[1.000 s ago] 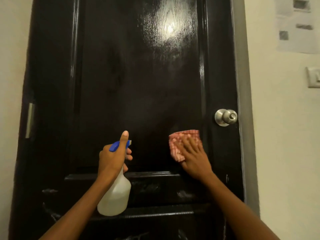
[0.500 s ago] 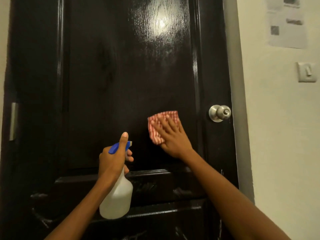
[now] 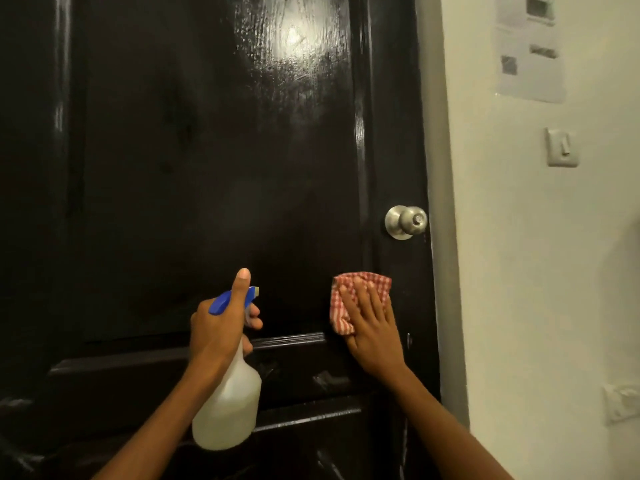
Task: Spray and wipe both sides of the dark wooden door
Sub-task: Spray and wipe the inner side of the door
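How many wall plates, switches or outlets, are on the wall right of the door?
2: a light switch above knob height, and a plate low at the frame's right edge, partly cut off.

door [image 3: 207, 168]: dark, glossy, knob [image 3: 406, 221] at right edge | left hand [image 3: 216, 327]: gripped spray bottle [image 3: 228, 410] | right hand [image 3: 372, 327]: flat, pressed checked cloth [image 3: 341, 306] against door below knob

White wall [image 3: 519, 271] right of grey door frame [image 3: 445, 237]; carries light switch [image 3: 561, 147], paper notice [image 3: 530, 50] above.
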A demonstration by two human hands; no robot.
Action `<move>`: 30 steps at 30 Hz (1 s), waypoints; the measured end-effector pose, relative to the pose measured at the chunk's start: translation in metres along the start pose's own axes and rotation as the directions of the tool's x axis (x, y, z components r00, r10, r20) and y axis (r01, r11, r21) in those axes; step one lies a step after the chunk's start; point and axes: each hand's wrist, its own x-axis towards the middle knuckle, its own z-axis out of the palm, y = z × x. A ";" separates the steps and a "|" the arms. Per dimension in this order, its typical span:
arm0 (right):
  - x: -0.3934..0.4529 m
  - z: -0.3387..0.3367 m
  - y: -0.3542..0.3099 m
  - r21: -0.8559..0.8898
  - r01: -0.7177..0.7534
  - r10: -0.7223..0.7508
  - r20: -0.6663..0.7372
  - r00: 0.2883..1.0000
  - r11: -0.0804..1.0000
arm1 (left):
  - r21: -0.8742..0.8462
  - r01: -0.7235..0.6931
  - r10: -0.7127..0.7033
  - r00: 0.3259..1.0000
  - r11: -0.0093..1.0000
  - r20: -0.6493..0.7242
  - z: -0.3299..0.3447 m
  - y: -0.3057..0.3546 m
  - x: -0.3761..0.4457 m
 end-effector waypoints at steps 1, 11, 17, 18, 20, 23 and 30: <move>-0.008 -0.004 0.016 0.021 -0.112 0.112 0.010 0.994 0.993 | -0.004 0.004 -0.003 1.000 1.000 0.016 0.005 -0.001 -0.002; 0.076 -0.044 0.052 0.309 -0.592 0.627 -0.018 0.779 0.744 | -0.038 -0.054 0.057 0.995 0.998 0.081 0.059 0.011 0.000; -0.077 0.013 0.036 0.378 -0.571 0.569 0.130 0.812 0.728 | -0.083 0.022 -0.017 0.998 0.996 0.067 0.069 -0.001 -0.006; -0.106 0.021 0.024 0.399 -0.677 0.658 0.207 0.724 0.619 | -0.065 0.031 -0.026 0.997 0.997 0.067 0.069 -0.005 -0.011; -0.146 0.034 -0.001 0.371 -0.824 0.777 0.314 0.545 0.429 | -0.034 0.054 -0.052 0.997 0.998 0.058 0.066 -0.014 -0.022; -0.134 0.036 -0.027 0.359 -0.907 0.876 0.337 0.346 0.220 | -0.020 0.104 -0.103 0.993 0.994 0.054 0.058 -0.030 -0.036; 0.010 -0.008 -0.035 0.440 -0.537 0.563 0.083 0.822 0.719 | -0.039 0.143 -0.141 0.989 0.989 0.046 0.042 -0.044 -0.039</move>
